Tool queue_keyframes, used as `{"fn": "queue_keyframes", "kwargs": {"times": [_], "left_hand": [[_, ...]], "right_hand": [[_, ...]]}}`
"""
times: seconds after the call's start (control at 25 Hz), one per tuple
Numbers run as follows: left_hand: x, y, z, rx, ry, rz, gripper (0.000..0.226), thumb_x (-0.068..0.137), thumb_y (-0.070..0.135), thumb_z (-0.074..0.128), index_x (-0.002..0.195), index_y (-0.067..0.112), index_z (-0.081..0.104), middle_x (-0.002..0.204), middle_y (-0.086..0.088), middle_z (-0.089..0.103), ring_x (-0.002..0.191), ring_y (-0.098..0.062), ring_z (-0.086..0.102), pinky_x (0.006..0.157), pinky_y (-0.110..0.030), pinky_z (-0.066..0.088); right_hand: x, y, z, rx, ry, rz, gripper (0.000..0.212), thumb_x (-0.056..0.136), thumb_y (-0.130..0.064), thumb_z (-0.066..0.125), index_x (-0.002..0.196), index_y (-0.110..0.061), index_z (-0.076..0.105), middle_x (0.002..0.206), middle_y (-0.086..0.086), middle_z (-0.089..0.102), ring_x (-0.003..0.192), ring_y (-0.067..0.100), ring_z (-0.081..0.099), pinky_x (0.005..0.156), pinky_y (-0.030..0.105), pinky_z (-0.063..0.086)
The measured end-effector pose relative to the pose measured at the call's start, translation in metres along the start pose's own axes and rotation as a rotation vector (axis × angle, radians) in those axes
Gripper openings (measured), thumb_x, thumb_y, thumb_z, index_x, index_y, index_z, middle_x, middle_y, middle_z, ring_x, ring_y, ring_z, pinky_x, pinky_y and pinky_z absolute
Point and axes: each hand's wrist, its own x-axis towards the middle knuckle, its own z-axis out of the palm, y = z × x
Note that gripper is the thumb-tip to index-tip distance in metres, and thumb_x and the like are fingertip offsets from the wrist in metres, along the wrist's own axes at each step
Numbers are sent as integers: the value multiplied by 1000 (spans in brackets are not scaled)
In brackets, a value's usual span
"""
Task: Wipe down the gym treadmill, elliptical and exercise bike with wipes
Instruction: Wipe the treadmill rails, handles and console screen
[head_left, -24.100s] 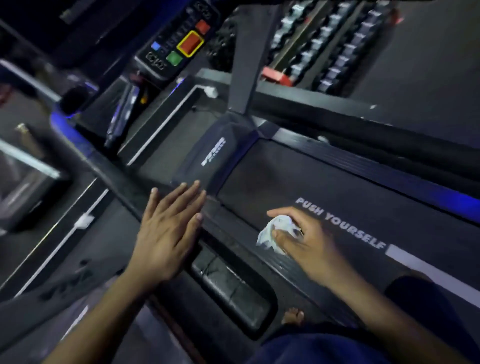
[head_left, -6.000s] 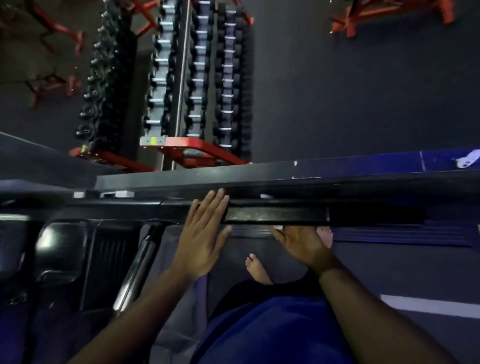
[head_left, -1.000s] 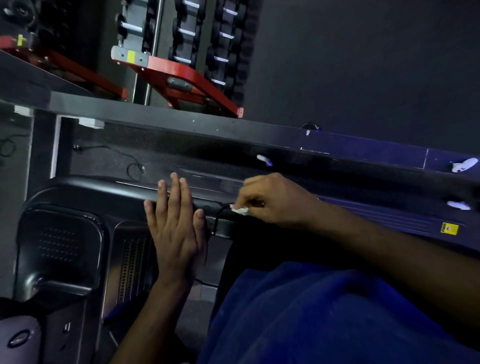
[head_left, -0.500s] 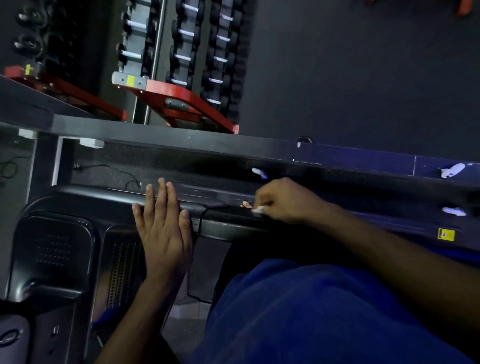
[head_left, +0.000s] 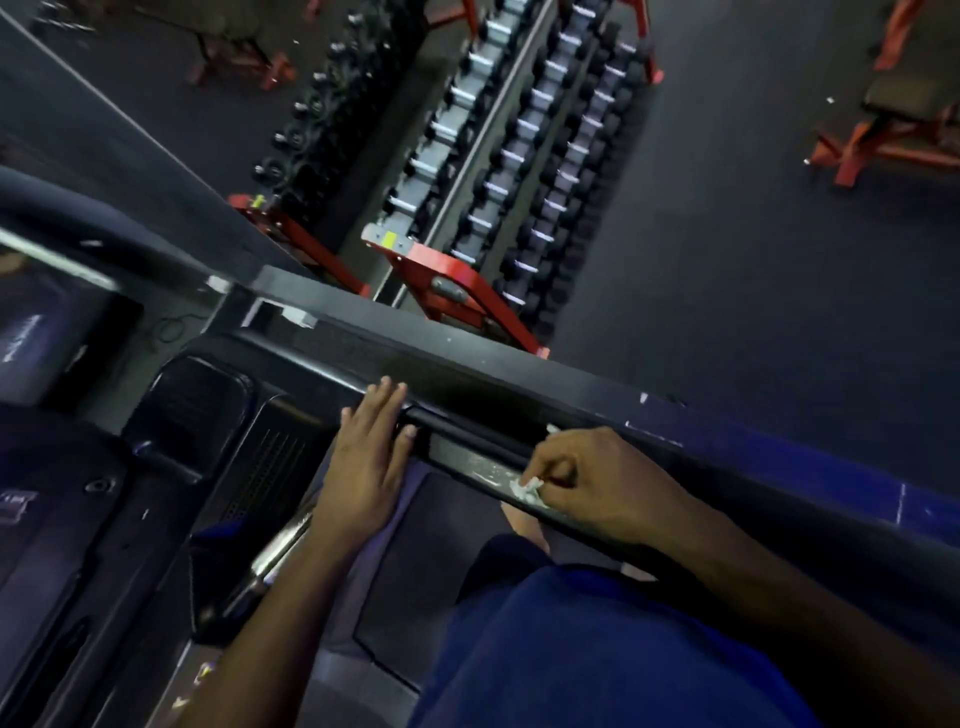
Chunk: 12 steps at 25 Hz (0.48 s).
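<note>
White and crumpled, the wipe sits pinched in the right hand, pressed on the top face of a black rail of the treadmill. The right fingers are curled together and clamped on the wipe, only a small wad of it showing at the fingertips. A pale damp streak lies on the rail just left of the wipe.

The left hand lies flat and empty near the rail's left end, fingers straight and close together, tips reaching over the far edge, thumb touching the rail's near edge. The two hands are apart, with a bare stretch of rail between them.

The rail runs from upper left down to lower right, passing under the right wrist. Beyond its far edge runs a dark ledge, turning blue toward the right. Past that, a red-framed rack of dumbbells stands on the dark floor, which lies open to the right as far as a red bench.

On the near side of the rail, a glossy black console tray sits left of the left hand. A bare foot shows just below the rail, above blue shorts.
</note>
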Motion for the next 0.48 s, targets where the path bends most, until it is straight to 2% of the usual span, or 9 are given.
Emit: {"fn": "queue_keyframes", "kwargs": {"times": [0.08, 0.12, 0.2, 0.36, 0.48], "left_hand": [[-24, 24, 6, 31, 14, 43, 57, 103, 48, 36, 153, 21, 42, 162, 0, 36, 150, -17, 32, 124, -52, 20], [-36, 32, 8, 27, 22, 36, 56, 103, 48, 38, 152, 22, 44, 159, -1, 41, 146, -17, 37, 122, -55, 26], [-64, 46, 7, 13, 49, 0, 55, 102, 47, 41, 150, 22, 47, 153, 0, 48, 140, -14, 43, 120, -51, 32], [-127, 48, -3, 60, 133, -52, 53, 100, 46, 46, 143, 16, 55, 142, 2, 59, 130, -12, 51, 114, -29, 35], [-173, 35, -16, 24, 188, -200, 56, 99, 53, 43, 143, 22, 55, 140, 8, 60, 125, -8, 56, 107, -25, 42]], "right_hand": [[-17, 3, -4, 110, 16, 21, 10, 87, -18, 70, 84, -25, 77, 68, -23, 68, 64, -5, 64, 67, 16, 49], [-24, 4, -4, 155, 19, 20, 10, 87, -19, 70, 84, -27, 76, 70, -17, 71, 65, -1, 66, 62, 20, 50], [-34, 5, -1, 147, 22, 19, 9, 87, -21, 68, 84, -28, 73, 76, -7, 73, 70, 9, 69, 64, 30, 54], [-44, -9, 13, 212, -6, -53, 21, 90, -3, 64, 83, -21, 72, 80, -3, 73, 75, 8, 70, 64, 21, 52], [-50, -29, 35, 215, -15, -101, 24, 90, 1, 63, 86, -19, 75, 82, -4, 75, 76, 10, 71, 67, 21, 54]]}}
